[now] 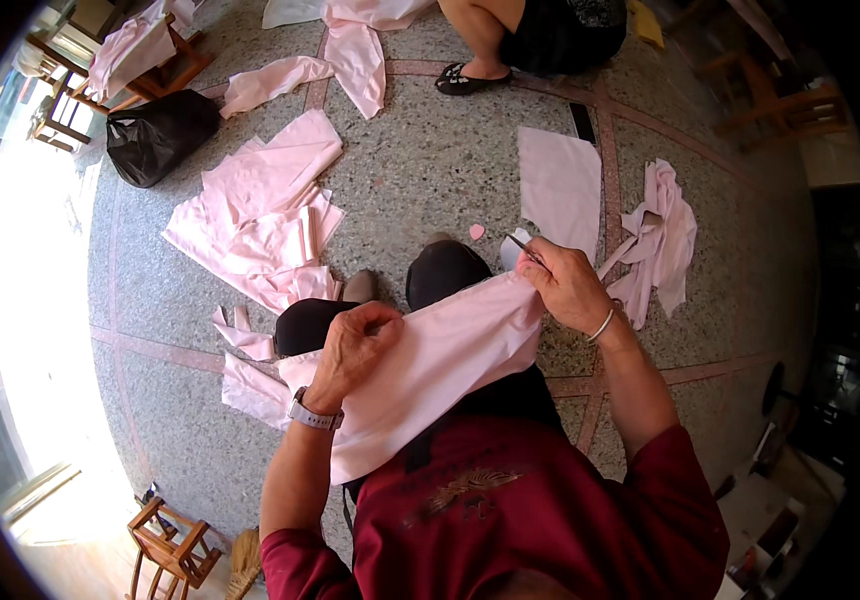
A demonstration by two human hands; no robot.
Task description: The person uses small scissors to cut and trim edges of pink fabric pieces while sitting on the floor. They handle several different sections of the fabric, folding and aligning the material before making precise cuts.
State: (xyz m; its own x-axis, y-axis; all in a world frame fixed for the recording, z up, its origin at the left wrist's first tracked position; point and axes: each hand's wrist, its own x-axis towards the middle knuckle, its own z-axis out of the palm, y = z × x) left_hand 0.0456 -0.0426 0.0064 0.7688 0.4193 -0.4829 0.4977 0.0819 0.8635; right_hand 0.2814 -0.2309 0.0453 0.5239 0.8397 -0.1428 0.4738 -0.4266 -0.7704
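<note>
A piece of pale pink cloth (440, 350) lies stretched across my lap, one long edge running between my hands. My left hand (355, 345), with a pale watch at the wrist, is closed on that edge near my left knee. At the cloth's right corner my right hand (568, 285) is closed too, pinching the fabric. A slim dark pointed tool (528, 250) sticks out from the right fingers; its handle is hidden, so I cannot make out its exact kind. Just beyond the fingertips shows a small whitish piece (512, 252).
Pink cloth lies heaped on the speckled floor at left (260, 210), and a crumpled piece (660, 230) at right. Ahead are a flat pink sheet (560, 180) and a small pink scrap (477, 232). A black bag (160, 135), a wooden chair (170, 545) and a crouching person (560, 35) surround me.
</note>
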